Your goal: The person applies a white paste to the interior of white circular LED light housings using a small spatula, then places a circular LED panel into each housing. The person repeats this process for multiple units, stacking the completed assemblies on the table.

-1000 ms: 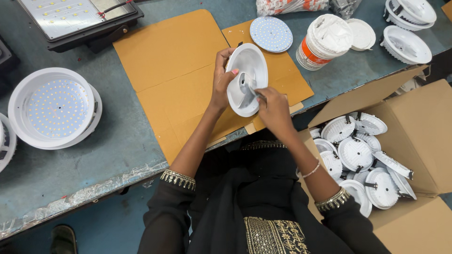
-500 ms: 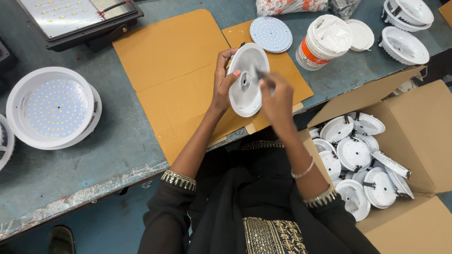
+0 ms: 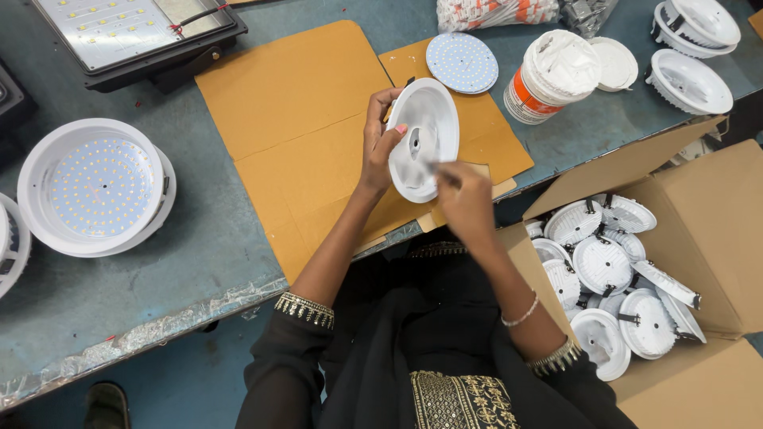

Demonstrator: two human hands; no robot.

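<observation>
My left hand grips the left rim of a white round lamp housing, held tilted above the brown cardboard sheet so its inner dish faces me. My right hand is at the housing's lower right, fingers pinched together on a small thin tool or brush that touches the dish near its centre hole. The thing in the fingers is too small to name.
A round LED disc lies behind the housing, next to a white tub and its lid. Assembled LED downlights sit at left, a flat flood light at back left. An open carton of white housings stands at right.
My right hand has slid down from the housing's centre to its lower right edge. The left hand holds the housing in nearly the same place.
</observation>
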